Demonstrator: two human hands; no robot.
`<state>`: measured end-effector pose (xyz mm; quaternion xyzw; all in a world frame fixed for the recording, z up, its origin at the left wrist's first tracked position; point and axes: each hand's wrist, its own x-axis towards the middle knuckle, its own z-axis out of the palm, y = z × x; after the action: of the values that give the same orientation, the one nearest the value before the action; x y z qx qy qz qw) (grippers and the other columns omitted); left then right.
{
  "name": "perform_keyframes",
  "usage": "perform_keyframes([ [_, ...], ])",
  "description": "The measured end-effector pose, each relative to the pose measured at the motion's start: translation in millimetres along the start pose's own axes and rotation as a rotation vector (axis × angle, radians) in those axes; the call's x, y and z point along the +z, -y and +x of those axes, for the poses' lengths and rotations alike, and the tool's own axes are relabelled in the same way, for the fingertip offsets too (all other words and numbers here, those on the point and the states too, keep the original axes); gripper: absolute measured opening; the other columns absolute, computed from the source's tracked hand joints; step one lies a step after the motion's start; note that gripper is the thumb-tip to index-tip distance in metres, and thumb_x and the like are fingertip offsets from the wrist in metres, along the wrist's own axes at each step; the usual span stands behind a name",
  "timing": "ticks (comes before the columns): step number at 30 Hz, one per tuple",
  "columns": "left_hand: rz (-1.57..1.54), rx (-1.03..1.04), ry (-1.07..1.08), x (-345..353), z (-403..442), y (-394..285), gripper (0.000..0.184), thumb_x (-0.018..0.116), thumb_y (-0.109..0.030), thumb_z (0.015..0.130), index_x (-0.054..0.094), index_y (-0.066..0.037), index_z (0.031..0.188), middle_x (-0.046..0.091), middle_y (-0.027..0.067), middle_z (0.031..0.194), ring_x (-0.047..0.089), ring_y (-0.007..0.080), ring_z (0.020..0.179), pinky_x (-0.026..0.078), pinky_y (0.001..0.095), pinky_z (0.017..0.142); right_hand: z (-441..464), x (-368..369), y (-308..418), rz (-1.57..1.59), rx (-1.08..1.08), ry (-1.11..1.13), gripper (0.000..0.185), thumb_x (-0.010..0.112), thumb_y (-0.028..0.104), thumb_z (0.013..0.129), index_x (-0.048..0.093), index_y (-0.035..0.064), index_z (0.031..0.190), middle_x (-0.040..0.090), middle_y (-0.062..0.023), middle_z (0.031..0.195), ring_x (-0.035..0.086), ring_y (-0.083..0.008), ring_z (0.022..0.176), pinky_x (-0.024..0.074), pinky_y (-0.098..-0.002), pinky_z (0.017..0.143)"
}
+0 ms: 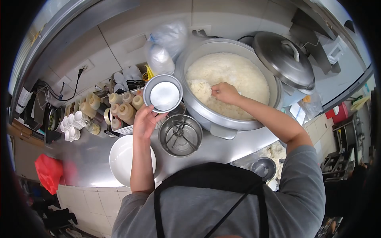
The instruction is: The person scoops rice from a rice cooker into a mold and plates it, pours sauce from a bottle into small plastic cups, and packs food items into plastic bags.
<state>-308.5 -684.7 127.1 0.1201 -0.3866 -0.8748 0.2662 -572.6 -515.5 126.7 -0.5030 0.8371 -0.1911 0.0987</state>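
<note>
My left hand (146,120) holds a small round metal bowl (164,96) by its lower rim, tilted so that its bare inside shows. Inside the large metal pot (190,107), my right hand (225,93) is closed at the left part of the white rice (228,71). Something light-coloured touches the rice in front of its fingers, too hidden to name. Below the small bowl stands a metal container (180,135) with utensils in it. A white plate (126,160) lies partly behind my left forearm.
A metal lid (283,59) leans right of the pot. Squeeze bottles (126,113) crowd a white basket at the left, near stacked white cups (81,118). Plastic bags (168,39) stand behind. A red bag (48,173) hangs at the left edge. A dark bowl (264,168) sits low at the right.
</note>
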Motion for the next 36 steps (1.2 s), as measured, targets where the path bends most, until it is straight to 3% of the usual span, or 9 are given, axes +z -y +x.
perform_keyframes([
  [5, 0.139, 0.077, -0.023, 19.8, 4.5, -13.5, 0.036, 0.053, -0.01, 0.08, 0.04, 0.003, 0.111, 0.055, 0.0129, 0.103, 0.056, 0.0235, 0.096, 0.049, 0.0402, 0.08, -10.6, -27.6, 3.1, 0.093, 0.128, 0.171, 0.019, 0.049, 0.024, 0.072, 0.061, 0.0095, 0.075, 0.06, -0.0114, 0.068, 0.058, -0.0273, 0.066, 0.0452, -0.0355, 0.061],
  [12, 0.628, 0.218, -0.038, 70.4, 36.2, -6.4, 0.045, 0.06, -0.013, 0.078, 0.038, 0.004, 0.114, 0.056, 0.0114, 0.098, 0.055, 0.0166, 0.088, 0.048, 0.0337, 0.075, -16.9, -101.3, -11.5, 0.152, -0.029, 0.131, 0.02, 0.053, 0.021, 0.071, 0.059, 0.002, 0.069, 0.059, -0.0132, 0.066, 0.057, -0.026, 0.063, 0.0435, -0.0355, 0.06],
  [16, 0.392, -0.08, 0.053, 111.1, 72.0, 33.5, 0.049, 0.061, -0.017, 0.077, 0.038, 0.004, 0.115, 0.054, 0.0164, 0.098, 0.057, 0.0216, 0.088, 0.05, 0.0322, 0.073, -19.3, -126.7, 17.4, -0.111, -0.099, -0.199, 0.014, 0.05, 0.016, 0.074, 0.061, 0.0073, 0.074, 0.06, -0.0123, 0.069, 0.059, -0.0278, 0.073, 0.0434, -0.0374, 0.065],
  [18, 0.242, -0.232, 0.168, 123.2, 88.1, 47.1, 0.044, 0.059, -0.018, 0.079, 0.041, 0.003, 0.113, 0.053, 0.0173, 0.098, 0.056, 0.0231, 0.09, 0.05, 0.0335, 0.073, -20.0, -121.5, 29.4, -0.725, -0.349, -0.516, 0.015, 0.05, 0.006, 0.07, 0.059, 0.0066, 0.082, 0.06, -0.0055, 0.068, 0.058, -0.02, 0.065, 0.0389, -0.0348, 0.062],
  [19, 0.163, -0.258, 0.158, 129.2, 92.5, 54.2, 0.04, 0.058, -0.019, 0.08, 0.043, 0.003, 0.11, 0.054, 0.0178, 0.098, 0.057, 0.0244, 0.089, 0.051, 0.0342, 0.073, -18.8, -122.6, 34.8, -0.892, -0.297, -0.498, 0.015, 0.053, 0.009, 0.068, 0.059, 0.0094, 0.082, 0.059, -0.0024, 0.069, 0.057, -0.0176, 0.07, 0.0356, -0.0335, 0.066],
  [23, 0.071, -0.306, 0.086, 129.4, 104.7, 64.0, 0.035, 0.056, -0.021, 0.081, 0.046, 0.003, 0.105, 0.054, 0.018, 0.095, 0.058, 0.0262, 0.087, 0.052, 0.035, 0.072, -25.9, -154.0, 44.5, -0.93, -0.33, -0.697, 0.016, 0.053, 0.01, 0.067, 0.059, 0.0106, 0.082, 0.055, -0.0012, 0.063, 0.054, -0.0171, 0.069, 0.0338, -0.0304, 0.066],
  [30, 0.213, -0.269, 0.079, 108.1, 107.4, 44.6, 0.038, 0.056, -0.022, 0.081, 0.045, 0.004, 0.107, 0.055, 0.0182, 0.1, 0.057, 0.0279, 0.09, 0.051, 0.039, 0.077, -18.4, -152.0, 28.2, -0.861, -0.423, -0.712, 0.025, 0.051, 0.003, 0.066, 0.061, 0.014, 0.086, 0.059, -0.0024, 0.069, 0.056, -0.0172, 0.072, 0.033, -0.0354, 0.067],
  [32, 0.226, -0.184, 0.078, 104.3, 101.1, 30.9, 0.033, 0.056, -0.02, 0.081, 0.048, 0.007, 0.099, 0.057, 0.015, 0.09, 0.06, 0.0246, 0.081, 0.053, 0.0342, 0.069, -16.0, -162.7, 15.9, -0.644, -0.214, -0.67, 0.023, 0.051, 0.003, 0.066, 0.061, 0.0151, 0.081, 0.061, -0.0021, 0.069, 0.057, -0.0188, 0.07, 0.0317, -0.0366, 0.068],
  [36, 0.266, -0.112, 0.069, 101.4, 93.4, 9.8, 0.034, 0.055, -0.019, 0.082, 0.048, 0.009, 0.101, 0.057, 0.0162, 0.092, 0.06, 0.0246, 0.081, 0.053, 0.0335, 0.07, 3.6, -74.8, -14.1, -0.89, -0.095, -0.168, 0.012, 0.055, 0.009, 0.065, 0.063, 0.0153, 0.072, 0.06, -0.0034, 0.063, 0.058, -0.0194, 0.064, 0.0295, -0.0378, 0.07],
])
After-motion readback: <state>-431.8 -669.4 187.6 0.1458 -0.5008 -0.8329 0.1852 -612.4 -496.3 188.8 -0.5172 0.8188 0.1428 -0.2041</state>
